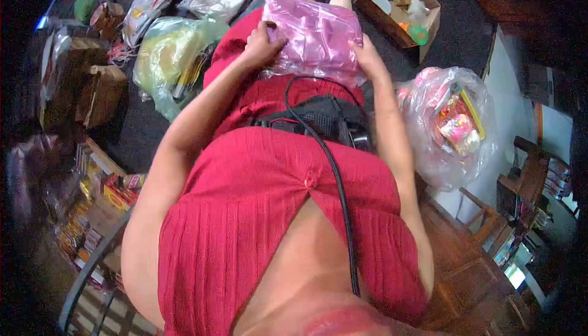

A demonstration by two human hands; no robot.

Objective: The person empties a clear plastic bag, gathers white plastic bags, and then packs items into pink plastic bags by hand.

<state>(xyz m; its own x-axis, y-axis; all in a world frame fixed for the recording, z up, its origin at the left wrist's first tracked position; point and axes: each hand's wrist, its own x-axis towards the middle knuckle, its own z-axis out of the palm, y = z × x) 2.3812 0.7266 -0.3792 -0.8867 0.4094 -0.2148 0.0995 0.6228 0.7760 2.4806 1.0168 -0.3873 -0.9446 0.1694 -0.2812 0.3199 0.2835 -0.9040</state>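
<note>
1. Head view: the pink pack (315,37) was over the lap (248,100).
2. Left hand (262,49) and right hand (370,59) had their grip clamped on its 2 sides.
3. Handling seemed the step; the next move probably called for even support.

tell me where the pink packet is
In the head view, the pink packet is at top centre, held between the left hand and the right hand.

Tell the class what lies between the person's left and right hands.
In the head view, a pink package in clear plastic spans the stretch between the left hand and the right hand.
</note>
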